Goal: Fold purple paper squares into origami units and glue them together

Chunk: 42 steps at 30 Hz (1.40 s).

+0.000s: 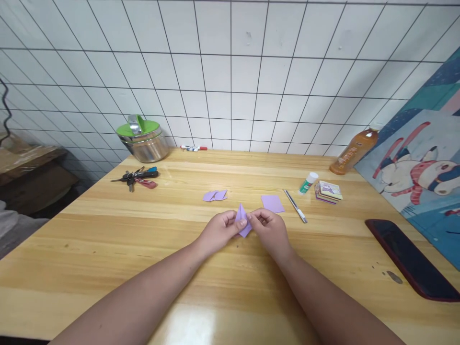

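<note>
Between my two hands is a small folded piece of purple paper (243,232), its pointed tip facing away from me. My left hand (222,230) pinches its left side, the thumb lying across the front. On the right side, my right hand (270,231) grips the paper's edge between thumb and fingers. Just beyond the right hand lies a flat purple paper square (273,203). Several folded purple paper pieces (215,195) rest together on the table, beyond the left hand.
Right of the square are a pen-like cutter (295,206), a glue stick (308,183) and a paper stack (328,191). A phone (409,258) and a bottle (354,152) stand farther right. Keys (134,177), a green-lidded pot (145,141) and a marker (194,148) sit left and back.
</note>
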{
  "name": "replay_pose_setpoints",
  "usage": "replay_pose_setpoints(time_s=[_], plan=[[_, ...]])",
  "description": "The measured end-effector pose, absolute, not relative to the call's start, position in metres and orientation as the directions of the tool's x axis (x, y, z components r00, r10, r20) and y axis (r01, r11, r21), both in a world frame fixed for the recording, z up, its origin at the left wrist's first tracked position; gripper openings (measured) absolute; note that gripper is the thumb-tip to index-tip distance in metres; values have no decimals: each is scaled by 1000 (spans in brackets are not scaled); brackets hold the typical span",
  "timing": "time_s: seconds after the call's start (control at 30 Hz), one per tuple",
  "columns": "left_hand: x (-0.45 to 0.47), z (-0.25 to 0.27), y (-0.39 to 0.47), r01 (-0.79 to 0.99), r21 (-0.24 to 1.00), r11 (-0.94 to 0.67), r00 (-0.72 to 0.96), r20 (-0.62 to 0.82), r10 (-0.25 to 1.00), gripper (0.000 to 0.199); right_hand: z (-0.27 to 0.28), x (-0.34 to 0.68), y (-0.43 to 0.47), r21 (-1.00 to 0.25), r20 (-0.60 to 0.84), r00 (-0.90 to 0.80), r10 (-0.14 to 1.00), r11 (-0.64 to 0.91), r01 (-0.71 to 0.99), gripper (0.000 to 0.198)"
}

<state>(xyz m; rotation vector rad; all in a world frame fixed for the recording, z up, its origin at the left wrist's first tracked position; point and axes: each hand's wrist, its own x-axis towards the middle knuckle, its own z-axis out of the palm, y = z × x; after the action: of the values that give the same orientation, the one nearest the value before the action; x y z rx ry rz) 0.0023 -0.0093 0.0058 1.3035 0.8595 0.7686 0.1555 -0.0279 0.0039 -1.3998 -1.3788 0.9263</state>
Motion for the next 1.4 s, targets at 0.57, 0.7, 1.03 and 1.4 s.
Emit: replay_pose_setpoints(time_s=[0.57,0.7,1.03,1.4], plan=[[-4,6,-15,327,927,-181,616,-64,785,29,4,160,-27,-996,-36,26,999,-34,-79,23],[-5,7,-13,265,958,-109,643,-91,760,30,2,161,-24,-996,-80,-6,997,-80,-42,22],[-2,9,-12,222,967,-126,539,-14,842,37,6,160,-26,-998,-56,-42,998,-58,-40,25],[0,8,-12,140,989,-40,585,-50,809,38,6,158,-26,-998,-38,6,999,-38,-47,27]])
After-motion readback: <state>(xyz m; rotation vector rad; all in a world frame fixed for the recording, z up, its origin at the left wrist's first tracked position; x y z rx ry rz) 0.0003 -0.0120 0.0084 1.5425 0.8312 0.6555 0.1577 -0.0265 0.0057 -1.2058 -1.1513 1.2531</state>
